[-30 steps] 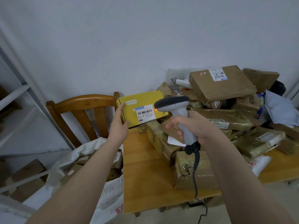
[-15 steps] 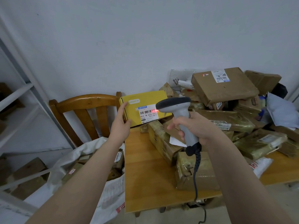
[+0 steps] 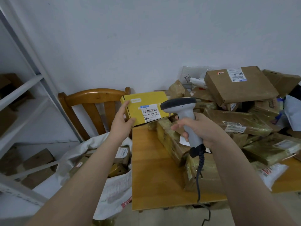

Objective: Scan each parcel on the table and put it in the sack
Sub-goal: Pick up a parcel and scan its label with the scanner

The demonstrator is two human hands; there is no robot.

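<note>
Two hands up. L hand (image 3: 121, 126) grips yellow box (image 3: 146, 108) by its left end, above table (image 3: 154, 176) back-left corner, barcode label facing cam. R hand (image 3: 200, 129) wrapped round scanner (image 3: 184, 111) handle, head aimed at box. Sack (image 3: 114, 193) open just left of table; more parcels (image 3: 236, 121) piled on table's right.

Yellow parcel (image 3: 138, 111), white barcode label (image 3: 150, 112) facing the camera, held above the counter's (image 3: 154, 176) far corner, white sack (image 3: 114, 190) open at 7 o'clock, brown parcels (image 3: 122, 154) inside

Left hand (image 3: 121, 123) holds yellow parcel (image 3: 145, 108) above worktop (image 3: 154, 176); right hand (image 3: 200, 129) grips scanner (image 3: 184, 111); sack (image 3: 112, 190) below.
</note>
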